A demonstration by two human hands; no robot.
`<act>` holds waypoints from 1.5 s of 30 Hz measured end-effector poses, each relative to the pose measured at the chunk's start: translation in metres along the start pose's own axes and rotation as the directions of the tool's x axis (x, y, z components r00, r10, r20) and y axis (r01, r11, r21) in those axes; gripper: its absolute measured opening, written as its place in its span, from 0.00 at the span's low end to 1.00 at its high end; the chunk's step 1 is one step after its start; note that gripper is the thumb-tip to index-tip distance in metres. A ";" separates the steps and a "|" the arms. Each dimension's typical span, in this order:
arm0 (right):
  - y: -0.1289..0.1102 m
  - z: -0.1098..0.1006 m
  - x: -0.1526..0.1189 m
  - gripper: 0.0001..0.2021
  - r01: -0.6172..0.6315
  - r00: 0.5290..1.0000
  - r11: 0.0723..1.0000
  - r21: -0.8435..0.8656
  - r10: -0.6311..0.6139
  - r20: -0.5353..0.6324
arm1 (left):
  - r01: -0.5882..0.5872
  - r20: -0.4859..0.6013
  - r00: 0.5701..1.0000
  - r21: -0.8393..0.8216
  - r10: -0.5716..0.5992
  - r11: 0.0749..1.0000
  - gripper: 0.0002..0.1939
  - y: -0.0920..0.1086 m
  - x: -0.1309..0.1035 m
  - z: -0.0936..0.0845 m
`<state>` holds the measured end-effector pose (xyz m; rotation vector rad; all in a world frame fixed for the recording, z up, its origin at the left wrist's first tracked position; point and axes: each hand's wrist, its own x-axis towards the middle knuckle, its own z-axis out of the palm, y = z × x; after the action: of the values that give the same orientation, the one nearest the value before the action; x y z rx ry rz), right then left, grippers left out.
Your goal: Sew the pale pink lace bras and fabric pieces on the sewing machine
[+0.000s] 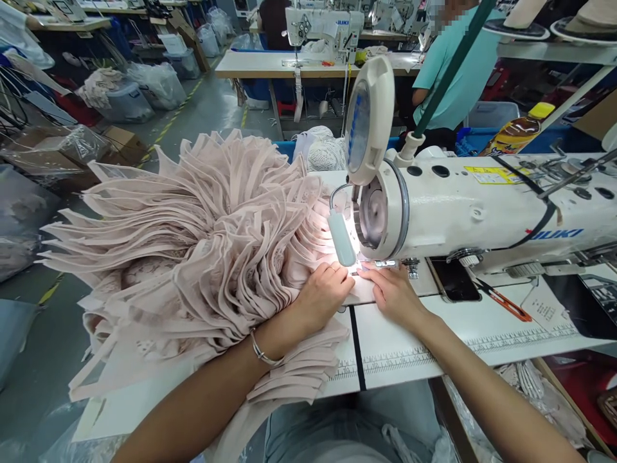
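Observation:
My left hand [326,290], with a bangle at the wrist, rests under the lit needle area with its fingers closed on the edge of a pale pink fabric piece [364,294]. Close beside it on the right, my right hand [396,292] pinches the same fabric near the presser foot. The sewing machine [443,206] stands over both hands, its small lamp [342,238] shining on the work. A large heap of pale pink garment pieces [202,238] with lace and bands lies left of the needle and partly under my left forearm. The fingertips partly hide the stitching spot.
A phone [453,280], orange-handled thread snips [505,301] and a paper tag [544,307] lie right of my hand. A ruler strip [400,361] runs along the front edge. A drink bottle [518,132] stands behind the machine. A person in a turquoise shirt [457,71] sits beyond.

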<state>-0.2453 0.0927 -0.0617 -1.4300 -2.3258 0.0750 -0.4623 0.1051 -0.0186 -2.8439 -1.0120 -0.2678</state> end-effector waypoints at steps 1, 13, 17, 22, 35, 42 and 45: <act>0.000 0.000 0.000 0.25 -0.005 1.000 1.000 -0.007 0.005 0.019 | 0.005 -0.008 1.000 0.012 -0.005 1.000 0.10 0.000 0.000 0.001; -0.003 -0.005 0.005 0.31 -0.094 0.963 0.987 -0.129 0.123 0.240 | 0.027 0.121 0.992 0.041 -0.032 0.999 0.08 0.003 0.003 -0.004; -0.006 -0.008 0.010 0.30 -0.149 0.946 0.979 -0.137 0.182 0.268 | 0.155 0.123 0.978 0.120 -0.169 0.981 0.10 0.009 0.000 0.001; -0.007 -0.012 0.023 0.24 -0.285 0.872 0.932 -0.226 0.350 0.342 | 0.261 0.184 0.939 0.163 -0.289 0.951 0.12 0.013 0.004 0.001; -0.024 -0.024 0.025 0.25 -0.128 0.918 0.931 -0.342 0.242 0.314 | 0.395 0.342 0.857 0.048 -0.387 0.917 0.17 -0.004 0.037 -0.011; -0.011 -0.014 0.016 0.30 -0.112 0.938 0.938 -0.328 0.209 0.276 | 0.361 0.285 0.881 0.116 -0.379 0.925 0.15 0.000 0.033 -0.008; -0.008 -0.013 0.015 0.32 -0.097 0.951 0.963 -0.251 0.164 0.264 | 0.328 0.238 0.904 0.141 -0.354 0.934 0.14 0.004 0.023 -0.007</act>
<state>-0.2528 0.0995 -0.0429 -1.7956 -2.5325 0.0444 -0.4428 0.1147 -0.0074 -2.6456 -1.5327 0.1325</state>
